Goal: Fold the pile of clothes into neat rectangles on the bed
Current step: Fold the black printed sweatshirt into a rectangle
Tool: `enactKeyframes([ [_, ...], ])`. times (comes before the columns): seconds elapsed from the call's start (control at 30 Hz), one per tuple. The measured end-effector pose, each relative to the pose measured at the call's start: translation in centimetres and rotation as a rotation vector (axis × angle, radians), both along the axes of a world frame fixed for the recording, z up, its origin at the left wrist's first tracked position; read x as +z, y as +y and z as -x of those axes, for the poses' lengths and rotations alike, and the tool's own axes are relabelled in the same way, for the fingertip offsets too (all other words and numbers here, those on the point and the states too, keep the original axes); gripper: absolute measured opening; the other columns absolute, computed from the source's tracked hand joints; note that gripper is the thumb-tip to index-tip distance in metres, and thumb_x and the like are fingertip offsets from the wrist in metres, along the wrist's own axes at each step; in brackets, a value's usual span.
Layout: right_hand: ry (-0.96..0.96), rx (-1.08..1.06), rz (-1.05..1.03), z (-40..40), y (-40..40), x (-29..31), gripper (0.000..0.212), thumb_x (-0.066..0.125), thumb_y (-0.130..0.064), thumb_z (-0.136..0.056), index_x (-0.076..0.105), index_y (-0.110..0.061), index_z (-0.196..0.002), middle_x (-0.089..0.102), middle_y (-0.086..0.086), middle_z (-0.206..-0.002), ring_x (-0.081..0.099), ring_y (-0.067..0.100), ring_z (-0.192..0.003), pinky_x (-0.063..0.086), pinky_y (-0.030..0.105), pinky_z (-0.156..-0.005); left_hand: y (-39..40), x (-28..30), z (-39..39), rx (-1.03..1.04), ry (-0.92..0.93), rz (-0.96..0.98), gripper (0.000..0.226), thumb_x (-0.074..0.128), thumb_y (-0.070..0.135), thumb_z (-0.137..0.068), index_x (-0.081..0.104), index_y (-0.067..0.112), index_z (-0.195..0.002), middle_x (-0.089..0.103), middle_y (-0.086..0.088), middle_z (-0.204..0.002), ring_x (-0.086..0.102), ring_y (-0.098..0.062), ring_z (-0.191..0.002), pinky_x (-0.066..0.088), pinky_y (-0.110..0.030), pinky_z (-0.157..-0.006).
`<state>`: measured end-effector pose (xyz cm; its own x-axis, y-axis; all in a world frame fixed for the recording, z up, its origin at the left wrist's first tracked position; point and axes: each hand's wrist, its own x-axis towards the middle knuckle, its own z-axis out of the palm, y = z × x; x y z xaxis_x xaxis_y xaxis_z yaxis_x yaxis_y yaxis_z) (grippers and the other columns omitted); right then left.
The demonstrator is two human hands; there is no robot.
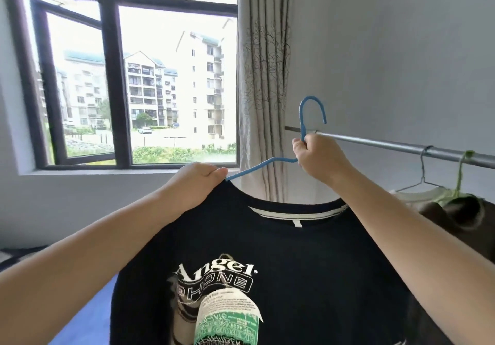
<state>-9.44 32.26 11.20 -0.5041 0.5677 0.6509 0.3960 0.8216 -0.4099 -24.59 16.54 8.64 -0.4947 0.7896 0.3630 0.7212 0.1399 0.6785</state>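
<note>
Shirt (267, 251), black with a print, hangs in front of me on a blue hanger (302, 130); my left hand (195, 184) pinches its shoulder, my right hand (318, 157) grips the hanger neck, beside the rail (401, 147)

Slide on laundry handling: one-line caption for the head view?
Right hand grips the blue hanger off the rail; left hand pinches the black T-shirt shoulder.

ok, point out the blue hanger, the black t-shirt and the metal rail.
blue hanger (312, 103): head view, top of hook.
black t-shirt (281, 243): head view, chest below collar.
metal rail (388, 143): head view, bare middle stretch.
</note>
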Motion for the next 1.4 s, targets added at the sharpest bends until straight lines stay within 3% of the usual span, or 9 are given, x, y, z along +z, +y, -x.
enactKeyframes([
  [0.07, -0.017, 0.137, 0.12, 1.8, -0.9, 0.0, 0.028, 0.037, -0.025, -0.099, 0.052, -0.004, -0.089, 0.056, 0.008, -0.076, 0.057, 0.02, -0.072, 0.051, 0.033, -0.076, -1.5, 0.2, 1.9, -0.009, -0.258, -0.034, 0.027, 0.044, 0.033, -0.097, 0.062, 0.02, -0.081, 0.063, -0.003, -0.079, 0.06, -0.017, -0.07, 0.046, -0.025, -0.06],
  [0.2, -0.008, 0.33, 0.249, 4.0, -1.8, -0.2, 0.032, 0.047, -0.03, -0.095, 0.054, -0.009, -0.072, 0.049, -0.003, -0.054, 0.045, 0.003, -0.047, 0.041, 0.016, -0.061, -3.1, -0.1, 4.6, -0.006, -0.296, -0.04, 0.026, 0.044, 0.032, -0.097, 0.065, 0.019, -0.088, 0.067, -0.005, -0.08, 0.063, -0.019, -0.072, 0.049, -0.027, -0.064],
  [0.4, -0.048, 0.397, 0.335, 6.0, -1.0, 0.2, 0.042, 0.049, -0.028, -0.094, 0.058, -0.009, -0.057, 0.038, -0.009, -0.033, 0.032, 0.004, -0.03, 0.033, 0.011, -0.039, -3.0, 0.1, 7.3, 0.148, 0.365, -0.011, 0.041, 0.031, 0.032, -0.1, 0.049, 0.014, -0.068, 0.052, 0.001, -0.07, 0.052, -0.017, -0.073, 0.035, -0.028, -0.068],
  [0.63, 0.119, 0.325, 0.411, 5.6, 2.1, -0.4, 0.041, 0.046, -0.026, -0.095, 0.058, -0.007, -0.061, 0.035, -0.007, -0.034, 0.028, 0.004, -0.03, 0.026, 0.014, -0.034, -2.1, 0.8, 10.4, 0.32, 0.499, -0.074, 0.041, 0.031, 0.03, -0.101, 0.038, 0.018, -0.062, 0.045, 0.003, -0.065, 0.047, -0.02, -0.074, 0.032, -0.03, -0.068],
  [0.77, 0.153, 0.336, 0.535, 4.9, 4.3, -2.4, 0.043, 0.043, -0.024, -0.098, 0.054, -0.005, -0.061, 0.03, -0.006, -0.035, 0.021, 0.005, -0.03, 0.019, 0.014, -0.032, -1.8, -0.6, 11.6, 0.365, 0.261, -0.111, 0.039, 0.035, 0.029, -0.1, 0.047, 0.011, -0.067, 0.053, -0.004, -0.074, 0.049, -0.024, -0.082, 0.034, -0.031, -0.072],
  [0.97, 0.194, 0.303, 0.712, 5.3, 7.1, -5.5, 0.042, 0.042, -0.024, -0.098, 0.054, -0.004, -0.063, 0.028, -0.006, -0.034, 0.019, 0.004, -0.028, 0.016, 0.013, -0.03, -0.3, -2.9, 11.8, 0.353, -0.13, -0.117, 0.04, 0.04, 0.03, -0.1, 0.061, -0.001, -0.113, 0.06, -0.018, -0.115, 0.054, -0.031, -0.109, 0.041, -0.035, -0.092],
  [1.17, 0.59, 0.278, 1.216, 5.1, 9.2, -7.6, 0.045, 0.029, -0.034, -0.101, 0.044, -0.01, -0.067, 0.024, -0.006, -0.027, 0.015, 0.004, -0.019, 0.012, 0.004, -0.033, 1.1, -4.4, 12.5, 0.432, -0.507, -0.123, 0.042, 0.041, 0.034, -0.098, 0.057, -0.005, -0.102, 0.059, -0.019, -0.095, 0.057, -0.028, -0.09, 0.047, -0.043, -0.093],
  [1.27, 0.717, 0.247, 1.194, 7.3, 7.6, -8.0, 0.037, 0.033, -0.038, -0.1, 0.047, -0.015, -0.074, 0.027, -0.007, -0.028, 0.018, 0.005, -0.021, 0.017, 0.006, -0.032, 2.5, -3.7, 10.2, 0.396, -0.74, -0.265, 0.03, 0.043, 0.026, -0.099, 0.051, 0.005, -0.079, 0.051, -0.007, -0.073, 0.053, -0.018, -0.067, 0.049, -0.03, -0.068],
  [1.4, 0.998, 0.393, 1.203, 10.6, 3.6, -6.5, 0.03, 0.036, -0.035, -0.1, 0.049, -0.02, -0.077, 0.038, -0.006, -0.04, 0.032, 0.006, -0.034, 0.031, 0.015, -0.038, 4.8, -2.5, 8.0, 0.379, -0.676, -0.438, 0.03, 0.033, 0.015, -0.1, 0.038, 0.016, -0.07, 0.038, 0.004, -0.07, 0.039, -0.007, -0.058, 0.037, -0.018, -0.053],
])
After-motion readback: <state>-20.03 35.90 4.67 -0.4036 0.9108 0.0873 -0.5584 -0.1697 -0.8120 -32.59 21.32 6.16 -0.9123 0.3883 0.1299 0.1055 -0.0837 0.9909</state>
